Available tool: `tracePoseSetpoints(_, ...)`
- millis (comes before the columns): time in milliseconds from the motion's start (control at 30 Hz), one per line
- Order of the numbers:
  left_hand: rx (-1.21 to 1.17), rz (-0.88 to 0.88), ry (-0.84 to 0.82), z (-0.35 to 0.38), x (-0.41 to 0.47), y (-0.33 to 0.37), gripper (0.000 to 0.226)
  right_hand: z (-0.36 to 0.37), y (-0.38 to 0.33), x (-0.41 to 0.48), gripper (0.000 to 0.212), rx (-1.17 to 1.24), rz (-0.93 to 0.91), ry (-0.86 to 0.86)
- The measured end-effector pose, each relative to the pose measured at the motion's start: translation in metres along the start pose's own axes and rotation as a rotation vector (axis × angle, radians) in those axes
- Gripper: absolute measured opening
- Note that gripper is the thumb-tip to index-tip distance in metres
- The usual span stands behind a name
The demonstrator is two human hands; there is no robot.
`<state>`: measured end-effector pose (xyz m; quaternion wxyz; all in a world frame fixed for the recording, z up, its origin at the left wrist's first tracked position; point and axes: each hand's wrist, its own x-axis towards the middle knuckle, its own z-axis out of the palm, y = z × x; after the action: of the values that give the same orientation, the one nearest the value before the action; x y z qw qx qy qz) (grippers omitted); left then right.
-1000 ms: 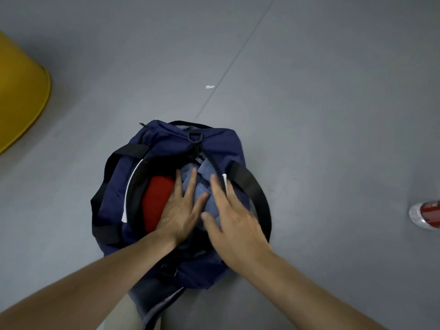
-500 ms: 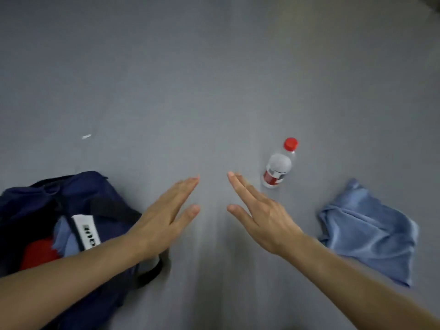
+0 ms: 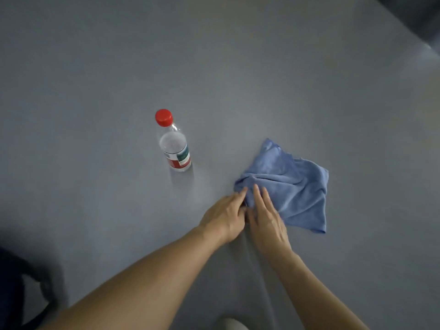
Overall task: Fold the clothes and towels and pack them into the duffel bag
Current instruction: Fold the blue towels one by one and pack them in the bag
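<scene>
A crumpled blue towel (image 3: 292, 186) lies on the grey floor right of centre. My left hand (image 3: 225, 216) is at the towel's near left corner, its fingertips curled onto the bunched edge. Beside it, my right hand (image 3: 267, 217) rests with straight, spread fingers on the same corner. Both thumbs are hidden. Only a dark, blurred part of the navy duffel bag (image 3: 14, 289) shows at the lower left edge, well away from both hands.
A clear plastic water bottle (image 3: 176, 146) with a red cap and a red label stands on the floor left of the towel. A dark object (image 3: 419, 15) fills the top right corner. A pale shape (image 3: 234, 324) shows at the bottom edge.
The view swung right from the bag to the towel. Both hands left the packed clothes in the bag, crossed the floor and came down on the towel's near corner.
</scene>
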<state>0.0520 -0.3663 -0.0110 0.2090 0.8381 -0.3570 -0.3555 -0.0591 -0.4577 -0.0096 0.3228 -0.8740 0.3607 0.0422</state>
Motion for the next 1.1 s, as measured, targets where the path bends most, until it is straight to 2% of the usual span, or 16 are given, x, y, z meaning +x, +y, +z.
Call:
tracePoseSetpoints(67,0.073,-0.029,-0.046,0.013,0.007,-0.003,0.054,0.014,0.008,-0.001,0.06,-0.117,0.046,-0.042)
tracePoseSetpoints(133,0.079,-0.042,-0.036,0.015,0.007,-0.004,0.051,0.018,0.006,0.002,0.048,-0.183,0.044,0.017)
tracePoseSetpoints(200,-0.016,-0.097,0.002,0.007,0.004,-0.001,0.044,0.015,-0.003,0.007,0.025,-0.15,0.018,0.082)
tracePoseSetpoints(267,-0.133,-0.166,0.047,-0.013,-0.008,0.004,0.039,0.006,-0.016,0.007,0.013,-0.031,-0.016,0.093)
tracePoseSetpoints(467,-0.396,-0.193,0.414,-0.111,-0.102,-0.004,0.012,-0.008,-0.103,-0.032,0.018,0.121,-0.381,-0.092)
tracePoseSetpoints(567,-0.308,-0.164,0.492,-0.163,-0.169,-0.012,0.025,-0.022,-0.16,-0.051,0.02,0.04,-0.415,-0.118)
tracePoseSetpoints(633,-0.22,-0.139,0.504,-0.199,-0.22,-0.009,0.028,-0.044,-0.204,-0.068,0.03,0.19,-0.505,-0.062)
tracePoseSetpoints(700,-0.124,-0.11,0.491,-0.232,-0.271,-0.003,0.027,-0.071,-0.258,-0.09,0.052,0.217,-0.677,-0.155)
tracePoseSetpoints(733,-0.088,-0.09,0.485,-0.245,-0.294,0.0,0.027,-0.082,-0.284,-0.101,0.055,0.178,-0.735,-0.249)
tracePoseSetpoints(800,-0.036,-0.055,0.518,-0.271,-0.339,0.006,0.029,-0.099,-0.335,-0.126,0.033,0.078,-0.818,-0.377)
tracePoseSetpoints(833,-0.009,-0.05,0.542,-0.282,-0.359,0.007,0.029,-0.106,-0.357,-0.139,0.023,0.012,-0.838,-0.383)
tracePoseSetpoints(967,0.193,-0.097,0.717,-0.309,-0.433,-0.006,0.027,-0.127,-0.419,-0.183,0.026,-0.112,-0.889,-0.324)
tracePoseSetpoints(1100,0.218,-0.081,0.904,-0.326,-0.48,-0.024,0.031,-0.132,-0.45,-0.227,0.026,-0.118,-0.9,-0.157)
